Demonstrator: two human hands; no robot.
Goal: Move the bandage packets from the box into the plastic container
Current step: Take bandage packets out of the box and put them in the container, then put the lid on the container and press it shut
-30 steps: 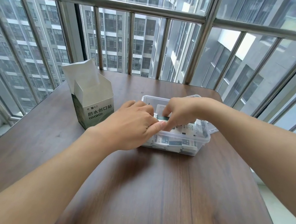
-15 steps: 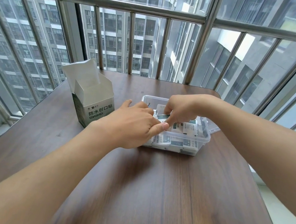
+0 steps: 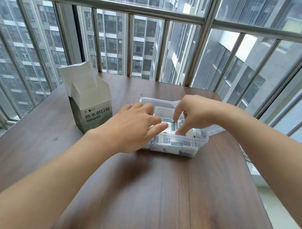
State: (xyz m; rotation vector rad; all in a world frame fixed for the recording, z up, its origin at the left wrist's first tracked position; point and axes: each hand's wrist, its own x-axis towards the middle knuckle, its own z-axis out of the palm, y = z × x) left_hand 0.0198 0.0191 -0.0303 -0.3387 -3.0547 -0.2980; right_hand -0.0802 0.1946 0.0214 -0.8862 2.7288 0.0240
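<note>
Both hands work inside the plastic container (image 3: 170, 137) beside the box (image 3: 89, 108), left hand (image 3: 134, 127) flat on the bandage packets (image 3: 173, 144), right hand (image 3: 191, 115) fingertips pressing them; a careless withdrawal could flick packets onto the tabletop (image 3: 153, 194).

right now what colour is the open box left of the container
The box is pale grey-white with dark green sides and dark printed characters on its front, seen in the head view.
</note>
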